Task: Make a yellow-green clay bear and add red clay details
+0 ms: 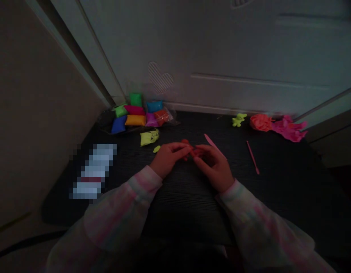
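Note:
My left hand [170, 156] and my right hand [215, 166] meet over the middle of the dark table. Between their fingertips is a small lump of red modelling clay [185, 141], partly covered by the fingers. Both hands are closed on it, and its exact shape is hard to make out in the dim light. Just beyond my right hand lies a pink modelling knife [212, 143]. A flat yellow bit of clay [156, 149] rests by the left hand, with a torn yellow clay packet [149, 138] behind it.
Several coloured clay packets [135, 120] sit in clear plastic at the back left. A blurred bright rectangle [94, 170] lies at left. On the right are a thin pink tool [253, 157], a yellow-green bear figure [238, 120], a crumpled orange thing [261, 122] and a pink one [289, 129].

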Motion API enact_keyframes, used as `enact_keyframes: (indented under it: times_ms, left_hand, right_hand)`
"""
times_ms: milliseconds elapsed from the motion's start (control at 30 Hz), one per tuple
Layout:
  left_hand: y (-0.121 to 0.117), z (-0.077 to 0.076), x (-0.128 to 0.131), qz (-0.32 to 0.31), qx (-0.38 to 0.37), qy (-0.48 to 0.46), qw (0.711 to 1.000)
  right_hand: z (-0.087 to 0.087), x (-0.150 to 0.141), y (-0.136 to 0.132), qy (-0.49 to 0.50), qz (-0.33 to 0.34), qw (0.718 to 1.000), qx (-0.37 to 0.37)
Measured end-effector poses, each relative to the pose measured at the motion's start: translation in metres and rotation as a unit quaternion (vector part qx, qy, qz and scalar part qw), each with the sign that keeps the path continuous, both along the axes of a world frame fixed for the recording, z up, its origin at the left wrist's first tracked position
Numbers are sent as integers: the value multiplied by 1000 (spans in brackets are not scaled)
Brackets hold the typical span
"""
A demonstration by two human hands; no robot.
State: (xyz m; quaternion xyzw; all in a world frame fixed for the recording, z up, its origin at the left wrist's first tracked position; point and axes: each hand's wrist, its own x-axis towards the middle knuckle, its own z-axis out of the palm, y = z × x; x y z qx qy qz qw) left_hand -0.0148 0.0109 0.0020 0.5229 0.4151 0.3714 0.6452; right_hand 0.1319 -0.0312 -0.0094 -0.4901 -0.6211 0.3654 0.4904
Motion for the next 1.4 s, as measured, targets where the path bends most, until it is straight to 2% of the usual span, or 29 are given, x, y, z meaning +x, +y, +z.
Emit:
enact_keyframes:
  times_ms: [167,333,533,900,1133,1300,1400]
  left_hand:
    - [0,-7,3,-3,-55,-77,996]
    - [-1,-5,3,15,-32,-67,997]
    - [-1,-8,6,18,-59,-132,989]
    - [-2,-4,6,24,-10,-54,998]
    - [-4,-6,7,-33,21,-34,999]
    - [-5,-3,6,-57,-6,-16,998]
    - [-5,0,6,-87,-11,25,996]
  right_hand:
    - [3,2,-3,-43,20,999,14]
    - [4,1,-2,-76,1,997,23]
    - [5,2,1,-88,-10,996,28]
    - [2,3,1,-9,-11,1000,-24]
    - [4,4,7,-69,-25,997,-25]
    - [7,2,8,13,-38,996,-81]
    - [8,0,7,47,-31,994,-97]
